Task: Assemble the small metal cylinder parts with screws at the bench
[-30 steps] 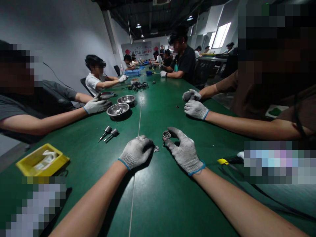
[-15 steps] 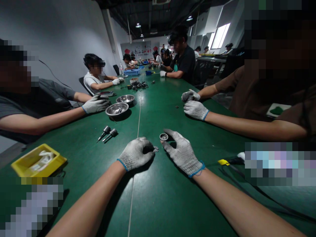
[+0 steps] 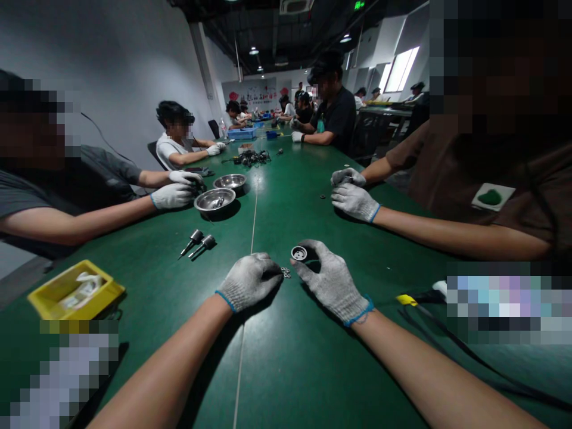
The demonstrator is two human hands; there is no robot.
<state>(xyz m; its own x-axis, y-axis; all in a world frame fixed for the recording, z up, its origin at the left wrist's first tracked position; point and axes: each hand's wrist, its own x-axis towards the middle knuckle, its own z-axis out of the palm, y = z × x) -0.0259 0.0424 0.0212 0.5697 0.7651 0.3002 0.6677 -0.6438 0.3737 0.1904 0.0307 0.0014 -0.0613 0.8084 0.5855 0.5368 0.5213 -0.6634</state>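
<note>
One round metal cup [image 3: 299, 254], likely light and rigid, is held in my right hand [image 3: 329, 278] over the tabletop [image 3: 295, 363]; grip its outer wall. My left hand [image 3: 250, 280] is narrowed beside small metal rings [image 3: 286, 273]; its contents I cannot tell.

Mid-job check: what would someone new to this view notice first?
Likely the gloved hands at the centre of the green table: the right hand holds a round metal part between thumb and fingers; the left hand is beside a cluster of tiny rings. Next, the bright yellow bin at lower left and two shiny bowls farther up the table.
</note>
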